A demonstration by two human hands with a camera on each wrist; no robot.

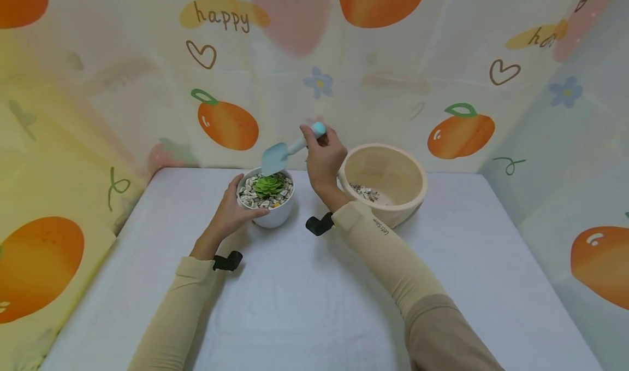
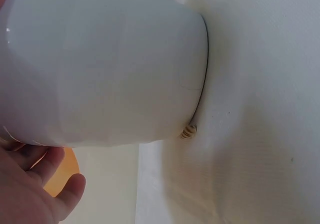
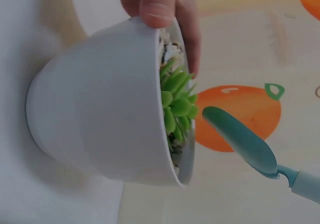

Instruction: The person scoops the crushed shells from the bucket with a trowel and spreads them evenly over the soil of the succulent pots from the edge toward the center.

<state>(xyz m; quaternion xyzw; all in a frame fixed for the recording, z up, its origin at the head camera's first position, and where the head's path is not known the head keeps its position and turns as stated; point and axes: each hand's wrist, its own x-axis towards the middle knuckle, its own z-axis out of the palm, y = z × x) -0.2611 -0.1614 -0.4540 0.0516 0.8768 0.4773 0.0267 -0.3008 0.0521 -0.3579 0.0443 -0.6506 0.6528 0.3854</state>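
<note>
A white flower pot (image 1: pixel 275 213) stands on the table, with a green succulent (image 1: pixel 268 186) in a layer of mixed pebbles (image 1: pixel 250 196). My left hand (image 1: pixel 231 212) grips the pot from its left side, thumb along the front of the rim. Raised above the table, my right hand (image 1: pixel 326 158) holds a light blue garden trowel (image 1: pixel 275 158) by the end of its handle. The trowel slants down to the left, its blade over the back of the pot. In the right wrist view, the blade (image 3: pixel 242 139) points toward the succulent's leaves with a gap between them.
A larger cream-coloured planter (image 1: pixel 383 163) stands to the right, behind my right wrist, with some pebbles (image 1: pixel 365 192) on its bottom. A small striped pebble (image 2: pixel 188 131) lies against the white pot's base. A fruit-printed cloth (image 1: pixel 373 98) hangs behind the white-covered table (image 1: pixel 285 305).
</note>
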